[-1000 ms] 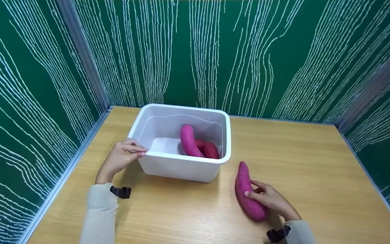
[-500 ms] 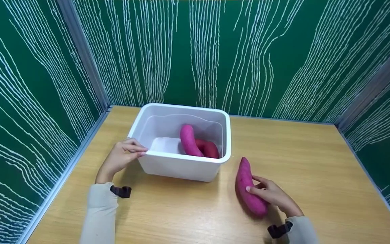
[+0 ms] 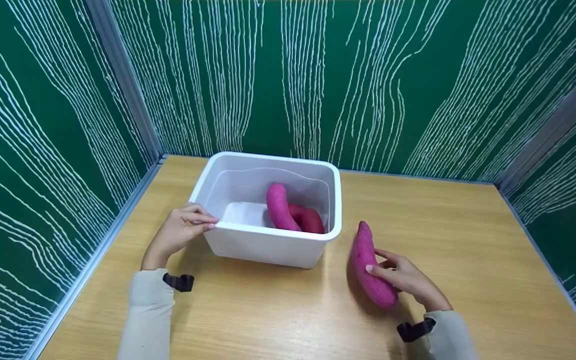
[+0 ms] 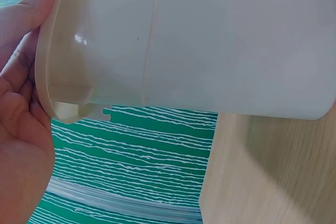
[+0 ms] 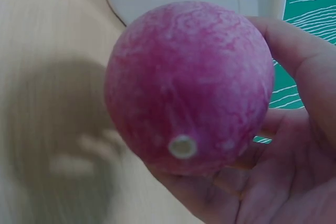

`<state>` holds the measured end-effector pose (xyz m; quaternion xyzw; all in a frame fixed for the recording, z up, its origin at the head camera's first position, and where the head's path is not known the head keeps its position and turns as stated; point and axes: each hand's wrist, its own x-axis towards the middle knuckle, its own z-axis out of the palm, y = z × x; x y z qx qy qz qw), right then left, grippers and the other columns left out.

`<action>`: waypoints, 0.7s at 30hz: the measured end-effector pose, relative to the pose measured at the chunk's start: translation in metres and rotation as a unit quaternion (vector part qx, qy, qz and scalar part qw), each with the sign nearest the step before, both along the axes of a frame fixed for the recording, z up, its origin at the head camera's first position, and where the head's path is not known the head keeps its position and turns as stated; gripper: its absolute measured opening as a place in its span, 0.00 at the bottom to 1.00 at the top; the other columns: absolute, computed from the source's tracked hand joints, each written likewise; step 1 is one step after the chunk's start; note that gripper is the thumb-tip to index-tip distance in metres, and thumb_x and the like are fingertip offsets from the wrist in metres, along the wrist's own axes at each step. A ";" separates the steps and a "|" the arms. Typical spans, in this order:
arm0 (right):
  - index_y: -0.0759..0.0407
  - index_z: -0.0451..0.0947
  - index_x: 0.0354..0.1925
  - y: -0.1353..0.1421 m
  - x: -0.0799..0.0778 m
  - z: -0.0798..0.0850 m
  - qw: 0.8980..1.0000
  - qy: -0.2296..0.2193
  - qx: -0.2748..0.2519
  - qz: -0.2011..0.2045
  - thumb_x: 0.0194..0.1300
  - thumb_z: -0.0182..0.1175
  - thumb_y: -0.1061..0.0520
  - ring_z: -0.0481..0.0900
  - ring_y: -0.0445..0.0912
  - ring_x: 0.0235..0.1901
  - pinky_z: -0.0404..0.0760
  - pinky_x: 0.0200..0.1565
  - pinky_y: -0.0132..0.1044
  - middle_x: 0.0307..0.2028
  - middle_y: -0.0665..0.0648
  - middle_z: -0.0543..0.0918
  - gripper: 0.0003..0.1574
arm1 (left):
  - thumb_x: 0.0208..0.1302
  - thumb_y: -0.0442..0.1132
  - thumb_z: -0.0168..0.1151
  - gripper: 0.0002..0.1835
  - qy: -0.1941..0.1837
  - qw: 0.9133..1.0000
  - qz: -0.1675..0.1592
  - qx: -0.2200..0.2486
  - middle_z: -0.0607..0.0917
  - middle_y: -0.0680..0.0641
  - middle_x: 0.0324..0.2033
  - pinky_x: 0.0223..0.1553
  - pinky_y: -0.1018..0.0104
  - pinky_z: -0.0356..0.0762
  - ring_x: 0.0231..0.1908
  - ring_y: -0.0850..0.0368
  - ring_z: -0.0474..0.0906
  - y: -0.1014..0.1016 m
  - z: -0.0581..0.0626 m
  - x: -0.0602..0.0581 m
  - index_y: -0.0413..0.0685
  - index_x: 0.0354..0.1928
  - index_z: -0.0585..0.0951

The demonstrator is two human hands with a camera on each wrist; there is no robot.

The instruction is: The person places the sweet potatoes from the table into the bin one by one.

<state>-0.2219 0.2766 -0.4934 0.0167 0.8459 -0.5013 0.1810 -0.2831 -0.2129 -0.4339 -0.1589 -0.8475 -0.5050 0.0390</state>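
Observation:
My right hand [image 3: 408,277] grips a long magenta sweet potato [image 3: 370,270], thumb on top and fingers round its far side. Its narrow tip points away from me, just right of the bin, and it is lifted over the table. The right wrist view shows the blunt end of this sweet potato [image 5: 189,77] with a small pale stub. With my left hand [image 3: 178,230] I pinch the front left corner of the white plastic bin's rim [image 3: 268,231]. Inside the bin, a curved pink sweet potato [image 3: 279,206] leans across a dark red curved one [image 3: 310,218].
The bin stands on a light wooden table [image 3: 468,250], near its back edge. Green panels [image 3: 368,75] with wavy white lines rise at the back and both sides, joined by grey metal posts [image 3: 123,75]. Each wrist carries a small black camera [image 3: 180,282].
My right hand has raised the sweet potato off the table and moved it slightly forward. The left hand and the bin stay in place.

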 end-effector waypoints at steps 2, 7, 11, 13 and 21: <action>0.66 0.52 0.72 0.001 -0.002 0.002 1.000 -0.001 -0.002 -0.001 0.64 0.61 0.43 0.78 0.47 0.40 0.81 0.39 0.40 0.51 0.67 0.75 0.50 | 0.57 0.31 0.68 0.07 -0.001 1.000 -0.001 -0.001 0.83 0.47 0.36 0.48 0.64 0.72 0.46 0.53 0.72 0.000 0.000 0.000 0.45 0.37 0.89; 0.65 0.52 0.72 0.002 -0.005 0.009 1.000 -0.003 0.001 0.000 0.64 0.61 0.41 0.78 0.47 0.40 0.82 0.40 0.40 0.52 0.67 0.74 0.51 | 0.57 0.31 0.68 0.07 -0.001 1.000 -0.002 0.001 0.83 0.46 0.37 0.52 0.60 0.70 0.47 0.52 0.72 0.001 0.002 0.000 0.44 0.37 0.89; 0.64 0.51 0.73 0.003 -0.008 0.018 1.000 -0.002 -0.003 0.005 0.64 0.60 0.41 0.79 0.48 0.40 0.83 0.41 0.42 0.53 0.68 0.73 0.52 | 0.57 0.32 0.68 0.07 -0.005 1.000 0.000 -0.001 0.83 0.46 0.37 0.54 0.57 0.70 0.48 0.52 0.72 0.000 0.002 0.001 0.46 0.37 0.89; 0.63 0.50 0.73 0.003 -0.010 0.023 1.000 -0.003 -0.005 0.007 0.64 0.60 0.40 0.79 0.48 0.41 0.83 0.42 0.43 0.54 0.68 0.73 0.52 | 0.57 0.33 0.68 0.07 -0.007 1.000 0.000 -0.002 0.83 0.46 0.37 0.54 0.56 0.71 0.48 0.52 0.72 0.000 0.003 0.001 0.46 0.38 0.89; 0.61 0.48 0.74 0.004 -0.018 0.043 1.000 0.011 -0.012 0.025 0.66 0.57 0.40 0.79 0.48 0.42 0.83 0.42 0.43 0.57 0.70 0.72 0.51 | 0.56 0.31 0.69 0.07 0.017 1.000 -0.003 0.004 0.83 0.45 0.36 0.42 0.70 0.71 0.43 0.58 0.72 0.001 0.000 0.000 0.44 0.37 0.89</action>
